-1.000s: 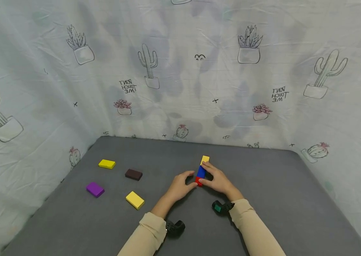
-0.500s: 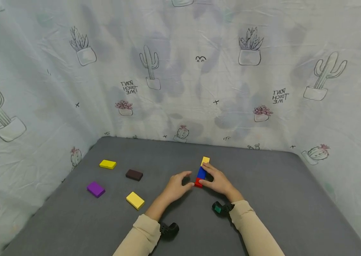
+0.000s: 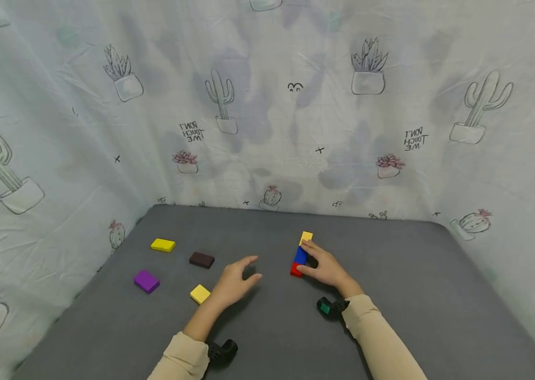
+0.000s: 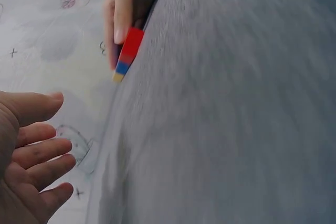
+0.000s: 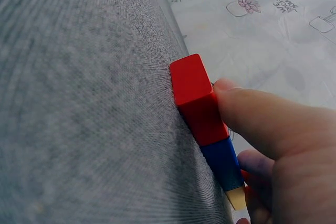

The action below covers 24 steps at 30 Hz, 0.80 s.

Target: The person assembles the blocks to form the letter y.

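Note:
A red block (image 3: 296,269), a blue block (image 3: 300,256) and a pale yellow block (image 3: 306,238) lie end to end in a row on the grey table. My right hand (image 3: 326,268) rests along the row's right side. Its thumb touches the red block (image 5: 198,98), and its other fingers reach toward the blue block (image 5: 223,163) and yellow block (image 5: 237,198). Left of the row, my left hand (image 3: 233,284) is apart from the blocks, thumb and fingers spread, holding nothing. Its forearm partly covers another pale yellow block (image 3: 199,293).
On the table's left side lie a bright yellow block (image 3: 162,245), a dark brown block (image 3: 201,259) and a purple block (image 3: 146,281), spaced apart. A pale cloth (image 3: 267,126) printed with cacti hangs around the grey table (image 3: 405,295).
My left hand has drawn away from the red block, moving left toward the loose pale yellow block. My right hand and the row have stayed in place.

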Motion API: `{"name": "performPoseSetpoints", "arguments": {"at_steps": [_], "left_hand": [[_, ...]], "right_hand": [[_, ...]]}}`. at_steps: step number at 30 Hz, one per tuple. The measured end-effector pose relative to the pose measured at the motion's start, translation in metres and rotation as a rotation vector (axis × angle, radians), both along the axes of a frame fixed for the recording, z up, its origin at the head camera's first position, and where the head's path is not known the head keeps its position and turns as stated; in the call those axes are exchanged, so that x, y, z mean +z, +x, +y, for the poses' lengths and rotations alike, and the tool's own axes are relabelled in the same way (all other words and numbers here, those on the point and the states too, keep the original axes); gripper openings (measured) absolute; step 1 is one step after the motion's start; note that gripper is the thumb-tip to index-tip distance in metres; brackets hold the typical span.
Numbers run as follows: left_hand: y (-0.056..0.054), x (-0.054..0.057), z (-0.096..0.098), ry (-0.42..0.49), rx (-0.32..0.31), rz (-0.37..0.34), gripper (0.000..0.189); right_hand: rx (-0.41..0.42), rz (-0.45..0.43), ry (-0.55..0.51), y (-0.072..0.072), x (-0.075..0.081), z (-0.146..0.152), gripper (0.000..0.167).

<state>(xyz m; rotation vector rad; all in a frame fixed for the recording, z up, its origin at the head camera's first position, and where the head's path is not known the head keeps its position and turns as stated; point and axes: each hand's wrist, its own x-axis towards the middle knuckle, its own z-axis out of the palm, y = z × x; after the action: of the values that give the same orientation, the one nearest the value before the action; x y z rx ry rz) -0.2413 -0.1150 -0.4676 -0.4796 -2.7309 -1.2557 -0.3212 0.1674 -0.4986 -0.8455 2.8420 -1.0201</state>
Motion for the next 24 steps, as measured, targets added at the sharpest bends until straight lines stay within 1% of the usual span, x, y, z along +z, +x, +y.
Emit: {"name": "performPoseSetpoints", "arguments": {"at_steps": [6,11,14,18,24], "left_hand": [[0.014,-0.002,-0.020,-0.042,0.077,0.005,0.050],[0.024,-0.001,-0.038,-0.043,0.133,0.009,0.050],[0.030,0.000,-0.050,-0.053,0.155,0.015,0.051],[0.036,0.001,-0.067,-0.047,0.181,0.016,0.052],[0.046,-0.003,-0.088,-0.021,0.231,0.026,0.057]], "right_hand": [[-0.011,-0.026,-0.005,0.004,-0.001,0.001,0.072],[-0.010,-0.024,-0.002,0.003,-0.001,0.000,0.072],[-0.003,-0.016,-0.008,0.002,-0.001,0.000,0.072],[-0.004,-0.001,-0.001,0.001,-0.002,-0.001,0.072],[-0.007,0.010,-0.001,-0.001,-0.002,-0.002,0.071]]}}
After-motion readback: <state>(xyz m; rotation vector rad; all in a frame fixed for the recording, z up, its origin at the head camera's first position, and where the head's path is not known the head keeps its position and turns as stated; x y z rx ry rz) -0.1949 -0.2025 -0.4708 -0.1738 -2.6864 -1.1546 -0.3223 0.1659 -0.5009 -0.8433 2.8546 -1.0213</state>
